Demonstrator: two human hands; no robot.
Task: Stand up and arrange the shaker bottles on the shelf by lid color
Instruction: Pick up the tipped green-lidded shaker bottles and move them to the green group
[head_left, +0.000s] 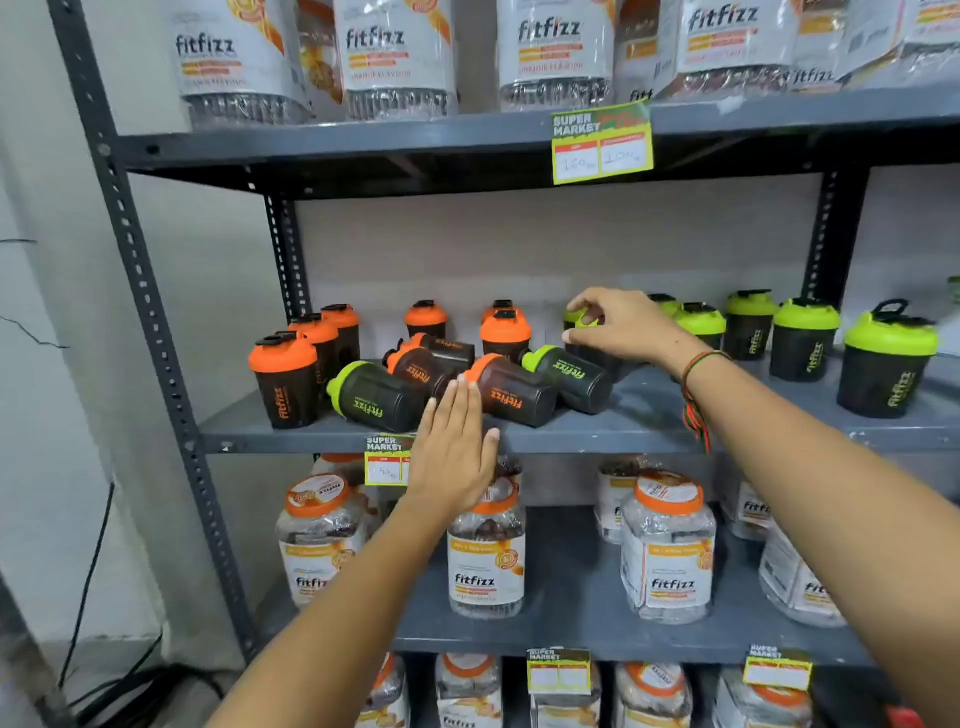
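Sorting underway: right hand (621, 327) gripping an upright green-lidded shaker (579, 318); left hand (452, 452) open, fingertips at a toppled orange-lidded shaker (511, 389). Next likely: stand it upright.

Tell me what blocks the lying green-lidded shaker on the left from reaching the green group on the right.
The lying green-lidded black shaker bottle would have to pass three toppled orange-lidded bottles, another lying green-lidded bottle and the right hand on an upright green-lidded bottle. The left hand hovers open beside it.
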